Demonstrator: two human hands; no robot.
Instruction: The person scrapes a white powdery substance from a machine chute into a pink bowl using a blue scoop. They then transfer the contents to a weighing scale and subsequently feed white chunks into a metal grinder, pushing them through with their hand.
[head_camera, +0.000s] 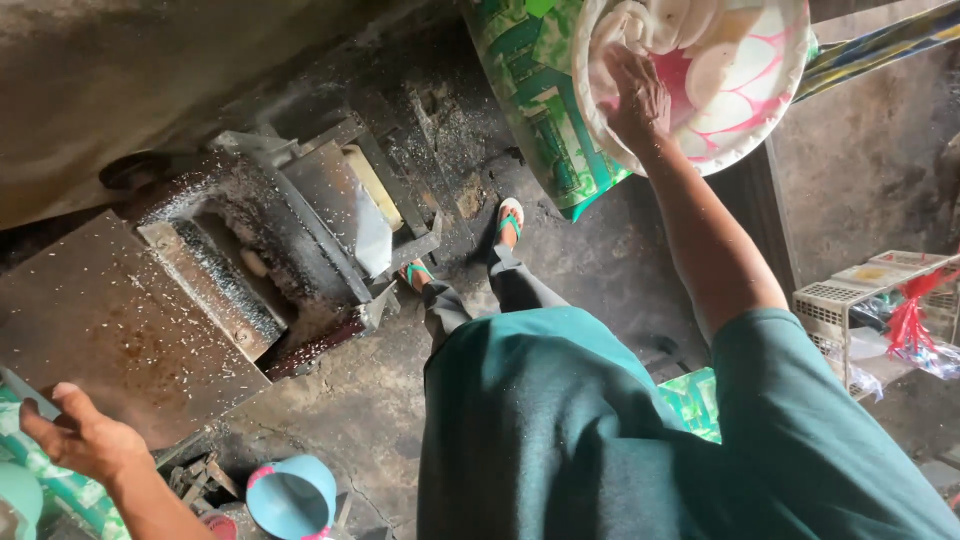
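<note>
Below, grinding machine (270, 240) w/ blue scoop (292, 497) near; right hand (636, 100) grips basin (700, 75), left hand (80, 435) half-curled, holding nothing.

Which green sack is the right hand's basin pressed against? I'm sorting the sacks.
The upright sack at top, behind the white-and-pink basin the right hand grips. The other sack lies bottom left by the left hand.

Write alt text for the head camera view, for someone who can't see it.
Looking down, the right hand grips the rim of a pink-and-white basin against a green sack. The left hand rests lower left, near a flake-strewn metal machine and a blue scoop.
</note>
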